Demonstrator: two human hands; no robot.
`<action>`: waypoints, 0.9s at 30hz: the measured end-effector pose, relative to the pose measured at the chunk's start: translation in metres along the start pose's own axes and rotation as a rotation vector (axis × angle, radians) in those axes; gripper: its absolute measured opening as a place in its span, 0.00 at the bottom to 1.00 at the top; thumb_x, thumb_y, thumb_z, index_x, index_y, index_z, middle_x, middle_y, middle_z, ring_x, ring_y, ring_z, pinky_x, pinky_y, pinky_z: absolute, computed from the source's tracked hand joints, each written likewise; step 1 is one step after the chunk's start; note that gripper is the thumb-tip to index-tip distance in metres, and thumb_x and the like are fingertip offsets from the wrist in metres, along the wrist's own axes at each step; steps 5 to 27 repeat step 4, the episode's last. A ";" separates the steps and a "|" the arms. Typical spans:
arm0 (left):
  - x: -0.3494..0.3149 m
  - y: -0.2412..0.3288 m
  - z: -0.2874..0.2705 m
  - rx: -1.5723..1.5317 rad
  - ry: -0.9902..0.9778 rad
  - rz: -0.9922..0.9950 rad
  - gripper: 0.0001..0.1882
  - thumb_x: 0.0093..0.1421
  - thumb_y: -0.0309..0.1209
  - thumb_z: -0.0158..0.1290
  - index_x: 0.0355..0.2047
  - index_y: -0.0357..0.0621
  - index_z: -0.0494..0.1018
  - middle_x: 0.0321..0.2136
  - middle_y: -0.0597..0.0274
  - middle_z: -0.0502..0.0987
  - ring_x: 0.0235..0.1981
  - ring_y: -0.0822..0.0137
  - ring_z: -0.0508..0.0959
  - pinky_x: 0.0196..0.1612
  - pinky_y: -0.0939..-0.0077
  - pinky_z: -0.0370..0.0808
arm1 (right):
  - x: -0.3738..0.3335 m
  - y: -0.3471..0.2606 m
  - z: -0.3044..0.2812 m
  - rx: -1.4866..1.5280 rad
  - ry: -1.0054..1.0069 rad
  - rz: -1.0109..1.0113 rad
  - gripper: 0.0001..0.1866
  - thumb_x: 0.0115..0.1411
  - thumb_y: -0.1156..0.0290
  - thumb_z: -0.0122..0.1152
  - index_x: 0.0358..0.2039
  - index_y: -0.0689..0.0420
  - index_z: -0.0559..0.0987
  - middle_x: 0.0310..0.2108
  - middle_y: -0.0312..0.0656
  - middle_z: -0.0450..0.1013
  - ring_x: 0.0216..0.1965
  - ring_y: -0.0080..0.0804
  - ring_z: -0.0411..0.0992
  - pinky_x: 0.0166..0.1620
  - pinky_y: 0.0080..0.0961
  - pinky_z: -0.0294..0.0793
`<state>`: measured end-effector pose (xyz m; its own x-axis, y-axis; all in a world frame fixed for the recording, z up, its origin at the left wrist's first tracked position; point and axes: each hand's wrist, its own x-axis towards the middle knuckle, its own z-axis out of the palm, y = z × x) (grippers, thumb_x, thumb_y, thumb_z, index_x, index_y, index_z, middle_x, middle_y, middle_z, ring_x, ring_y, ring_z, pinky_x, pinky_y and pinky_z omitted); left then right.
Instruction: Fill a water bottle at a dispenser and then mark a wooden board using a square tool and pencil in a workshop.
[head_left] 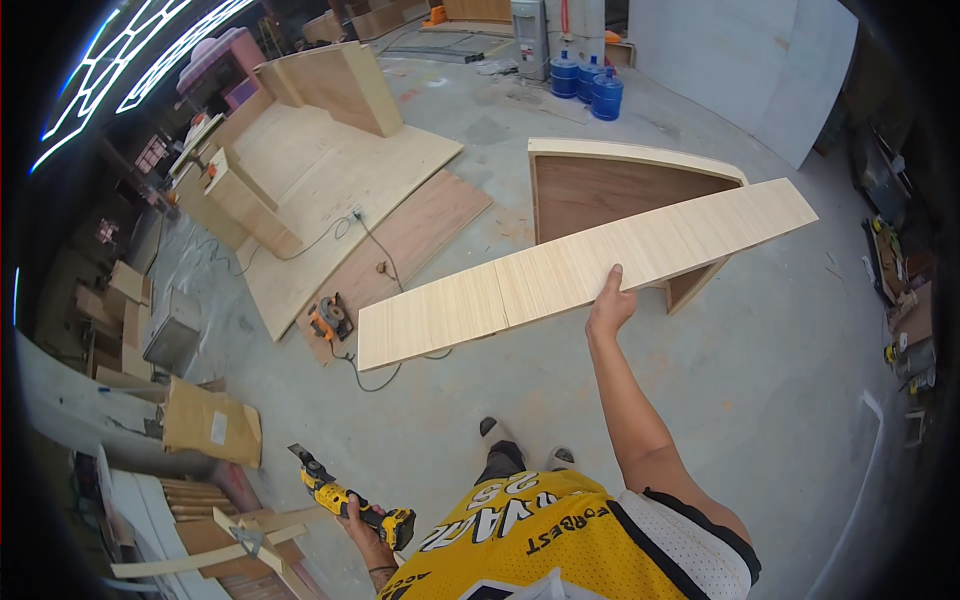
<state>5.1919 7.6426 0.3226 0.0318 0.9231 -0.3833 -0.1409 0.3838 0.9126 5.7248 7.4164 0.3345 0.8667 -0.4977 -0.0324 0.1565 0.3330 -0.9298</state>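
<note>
My right hand (pixel 608 307) grips the near edge of a long, pale wooden board (pixel 560 278), thumb on top and fingers underneath. A thin seam crosses the board left of that hand. Behind it stands a wooden box frame (pixel 615 190) with a curved top edge and a brown inner panel, partly hidden by the board; I cannot tell if they touch. Low on the left, my left hand (pixel 366 532) is closed around a yellow and black oscillating multi-tool (pixel 330 492), its blade pointing away from me to the upper left.
An orange circular saw (pixel 331 319) with a cable lies on plywood sheets (pixel 420 232) on the concrete floor. Wooden box pieces (pixel 335 85) stand on the sheets. Three blue water bottles (pixel 606 95) are at the back. Timber offcuts (pixel 240 545) lean at lower left.
</note>
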 end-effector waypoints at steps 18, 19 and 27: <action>0.100 -0.023 0.046 -0.205 -0.249 -0.261 0.28 0.60 0.45 0.66 0.52 0.52 0.63 0.31 0.63 0.72 0.23 0.69 0.77 0.26 0.73 0.81 | 0.043 0.015 0.044 -0.157 0.127 0.072 0.25 0.67 0.58 0.64 0.49 0.71 0.78 0.48 0.53 0.79 0.49 0.38 0.77 0.54 0.34 0.73; 0.100 -0.023 0.046 -0.205 -0.249 -0.261 0.28 0.60 0.45 0.66 0.52 0.52 0.63 0.31 0.63 0.72 0.23 0.69 0.77 0.26 0.73 0.81 | 0.043 0.015 0.044 -0.157 0.127 0.072 0.25 0.67 0.58 0.64 0.49 0.71 0.78 0.48 0.53 0.79 0.49 0.38 0.77 0.54 0.34 0.73; 0.100 -0.023 0.046 -0.205 -0.249 -0.261 0.28 0.60 0.45 0.66 0.52 0.52 0.63 0.31 0.63 0.72 0.23 0.69 0.77 0.26 0.73 0.81 | 0.043 0.015 0.044 -0.157 0.127 0.072 0.25 0.67 0.58 0.64 0.49 0.71 0.78 0.48 0.53 0.79 0.49 0.38 0.77 0.54 0.34 0.73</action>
